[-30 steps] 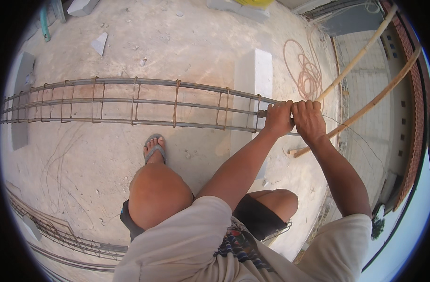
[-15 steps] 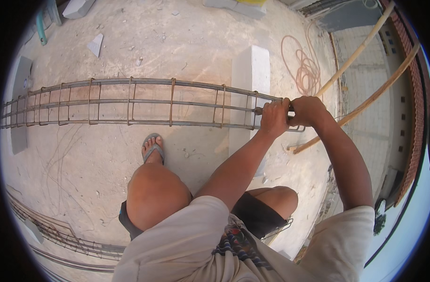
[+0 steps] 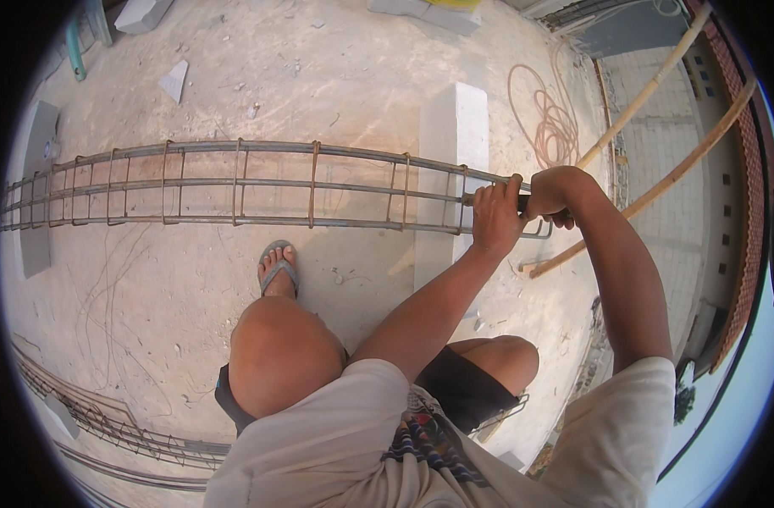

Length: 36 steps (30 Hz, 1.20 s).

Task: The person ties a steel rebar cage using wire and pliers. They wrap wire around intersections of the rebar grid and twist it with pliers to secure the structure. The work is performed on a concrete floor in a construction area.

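A long rebar cage, made of straight bars with rusty wire-tied stirrups, runs across in front of me. My left hand is closed at its right end, fingers bent over the bars and over a dark-handled hand tool. The tool's dark tip shows left of that hand, beside the middle bar; its exact kind is hidden by my fingers. From the right, my right hand grips the tool's handle, wrist bent. Hooked bar ends stick out below my hands.
White blocks support the cage near both ends. Two wooden poles slant at the right, near a coiled hose. More rebar lies lower left. A broken block piece rests on the concrete floor.
My right hand has turned at the wrist and shifted slightly, exposing more of the dark handle. My left hand stays at the cage's end.
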Tool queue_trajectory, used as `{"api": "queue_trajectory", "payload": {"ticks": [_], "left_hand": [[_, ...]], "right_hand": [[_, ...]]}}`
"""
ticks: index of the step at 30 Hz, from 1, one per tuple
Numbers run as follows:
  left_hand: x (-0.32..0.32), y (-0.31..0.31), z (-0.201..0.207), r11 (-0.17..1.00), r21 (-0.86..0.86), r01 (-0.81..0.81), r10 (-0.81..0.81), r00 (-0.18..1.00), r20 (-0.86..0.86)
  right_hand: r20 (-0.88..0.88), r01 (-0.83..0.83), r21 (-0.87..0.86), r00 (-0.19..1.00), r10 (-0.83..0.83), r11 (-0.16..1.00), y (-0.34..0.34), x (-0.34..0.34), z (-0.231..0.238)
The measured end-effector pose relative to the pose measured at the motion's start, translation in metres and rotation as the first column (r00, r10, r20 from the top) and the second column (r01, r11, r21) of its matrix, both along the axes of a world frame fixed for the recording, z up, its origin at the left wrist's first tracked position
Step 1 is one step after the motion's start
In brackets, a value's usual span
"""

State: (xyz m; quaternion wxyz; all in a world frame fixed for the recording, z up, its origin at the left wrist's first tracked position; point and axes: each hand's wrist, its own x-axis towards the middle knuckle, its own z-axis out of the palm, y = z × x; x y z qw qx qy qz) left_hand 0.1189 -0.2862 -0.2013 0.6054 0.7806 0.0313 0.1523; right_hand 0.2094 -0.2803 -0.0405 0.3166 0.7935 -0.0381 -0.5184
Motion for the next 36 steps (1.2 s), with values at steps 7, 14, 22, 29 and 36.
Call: {"api": "queue_trajectory", "payload": {"ticks": [7, 14, 22, 29, 36], "left_hand": [[0.031, 0.027, 0.0, 0.932, -0.19, 0.309, -0.324, 0.944, -0.055], [-0.005, 0.024, -0.01, 0.914, -0.084, 0.396, -0.403, 0.91, -0.096], [-0.058, 0.022, -0.029, 0.975, -0.154, -0.162, 0.101, 0.934, -0.342], [-0.075, 0.083, -0.019, -0.057, -0.998, 0.032, -0.613, 0.788, 0.06], [-0.096, 0.146, 0.006, 0.191, -0.98, -0.064, -0.329, 0.936, -0.125]], "right_hand": [[0.441, -0.894, -0.11, 0.348, 0.827, 0.435, -0.038, -0.045, -0.018], [0.09, 0.015, 0.078, 0.996, -0.022, 0.997, -0.049, -0.027, -0.016], [0.082, 0.355, 0.618, 0.858, -0.507, 0.701, -0.109, -0.1, -0.023], [-0.377, 0.475, 0.88, 0.679, -0.63, -0.015, -0.105, -0.177, -0.069], [0.19, -0.231, 0.972, 0.706, -0.682, 0.032, -0.062, -0.214, -0.129]]}}
